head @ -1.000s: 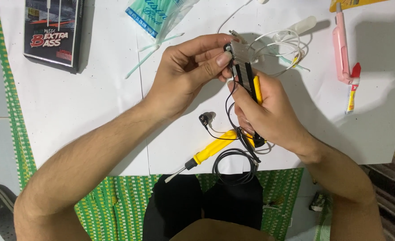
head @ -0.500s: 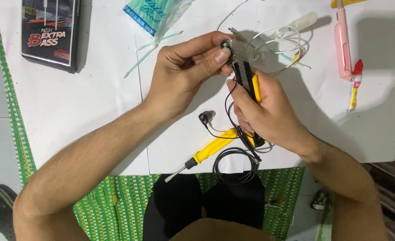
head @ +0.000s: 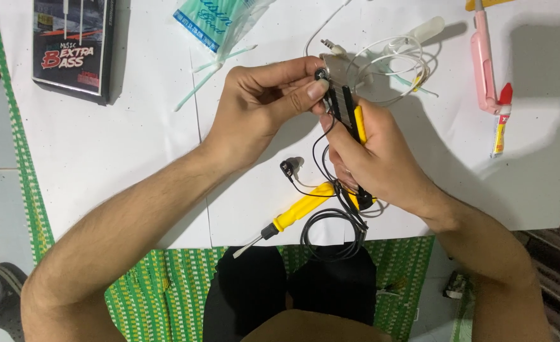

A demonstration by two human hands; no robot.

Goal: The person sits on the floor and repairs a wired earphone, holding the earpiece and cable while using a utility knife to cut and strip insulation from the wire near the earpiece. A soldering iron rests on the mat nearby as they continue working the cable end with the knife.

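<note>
Left hand (head: pixel 261 107) pinches black earbud (head: pixel 321 75); right hand (head: pixel 375 158) grips utility knife (head: pixel 349 111)

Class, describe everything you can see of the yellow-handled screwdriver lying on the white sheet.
The yellow-handled screwdriver lies flat on the white sheet, slanting from upper right to lower left. Its handle looks like glossy yellow plastic, with a black collar and a thin metal shaft whose tip reaches the sheet's near edge. The handle's far end is hidden under the right hand. A thin earphone wire crosses the handle, and the black earphone cable coils beside it. Neither hand grips it.

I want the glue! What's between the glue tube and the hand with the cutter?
Nothing: in the head view, only bare white paper lies between the glue tube and the right hand.
</note>
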